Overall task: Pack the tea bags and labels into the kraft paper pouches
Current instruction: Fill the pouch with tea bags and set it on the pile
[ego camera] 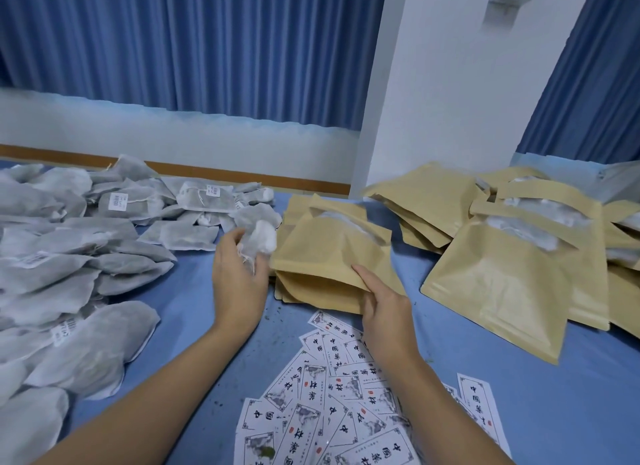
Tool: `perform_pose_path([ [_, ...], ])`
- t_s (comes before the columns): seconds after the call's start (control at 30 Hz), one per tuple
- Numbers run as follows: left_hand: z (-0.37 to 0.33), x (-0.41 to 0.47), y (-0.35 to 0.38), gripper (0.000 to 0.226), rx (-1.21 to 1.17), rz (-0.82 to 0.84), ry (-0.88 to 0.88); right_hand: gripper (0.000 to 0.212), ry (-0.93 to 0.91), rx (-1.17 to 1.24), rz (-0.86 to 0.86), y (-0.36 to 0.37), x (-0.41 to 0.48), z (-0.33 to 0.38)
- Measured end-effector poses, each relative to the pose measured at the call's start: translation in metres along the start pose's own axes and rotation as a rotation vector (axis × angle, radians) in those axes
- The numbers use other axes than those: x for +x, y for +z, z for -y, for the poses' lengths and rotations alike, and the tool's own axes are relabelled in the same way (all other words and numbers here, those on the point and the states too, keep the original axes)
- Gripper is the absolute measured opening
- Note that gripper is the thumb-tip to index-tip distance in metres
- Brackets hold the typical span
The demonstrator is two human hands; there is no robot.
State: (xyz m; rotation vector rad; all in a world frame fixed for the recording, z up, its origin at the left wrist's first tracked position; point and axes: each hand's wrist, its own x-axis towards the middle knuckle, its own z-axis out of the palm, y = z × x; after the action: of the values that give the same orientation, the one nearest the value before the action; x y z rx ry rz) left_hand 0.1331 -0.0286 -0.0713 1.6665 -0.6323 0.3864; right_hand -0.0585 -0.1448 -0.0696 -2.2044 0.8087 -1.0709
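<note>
My left hand [237, 274] grips a small white tea bag [259, 241] with loose strings, right at the open left edge of a kraft paper pouch [318, 253]. My right hand [384, 308] pinches the lower edge of that pouch, forefinger laid on top. The pouch lies on a short stack of flat pouches [311, 295]. Printed paper labels [332, 405] with black characters are scattered in front, near my forearms. Grey tea bags [69, 274] are heaped at the left.
Filled kraft pouches [512, 256] with white contents showing through their windows pile up at the right. A blue cloth [519, 395] covers the table. A white pillar [450, 101] and blue curtains [190, 42] stand behind.
</note>
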Motion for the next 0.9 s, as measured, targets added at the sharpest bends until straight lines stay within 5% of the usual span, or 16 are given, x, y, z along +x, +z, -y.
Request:
perform_pose_path([
  [0.13, -0.025, -0.016, -0.003, 0.036, -0.29, -0.018, 0.309, 0.056, 0.018, -0.001, -0.023, 0.0, 0.0, -0.001],
  [0.3, -0.036, -0.037, 0.001, 0.024, 0.059, 0.107, 0.861, 0.058, 0.035, 0.02, -0.026, 0.001, 0.002, -0.004],
  [0.4, -0.04, -0.049, 0.005, 0.012, 0.202, 0.181, 1.024, 0.061, 0.063, 0.056, -0.015, 0.0, 0.002, -0.004],
  [0.5, -0.038, -0.057, 0.01, 0.022, 0.314, 0.388, 0.992, 0.061, 0.059, 0.05, -0.044, 0.0, 0.003, -0.006],
  [0.67, -0.032, -0.057, 0.017, 0.037, 0.477, 0.55, 0.661, 0.061, 0.043, 0.025, -0.033, 0.001, 0.003, -0.004],
  [0.9, -0.049, -0.053, 0.027, 0.022, 0.626, 0.624, 0.708, 0.062, 0.024, 0.035, -0.036, 0.0, 0.003, -0.003],
])
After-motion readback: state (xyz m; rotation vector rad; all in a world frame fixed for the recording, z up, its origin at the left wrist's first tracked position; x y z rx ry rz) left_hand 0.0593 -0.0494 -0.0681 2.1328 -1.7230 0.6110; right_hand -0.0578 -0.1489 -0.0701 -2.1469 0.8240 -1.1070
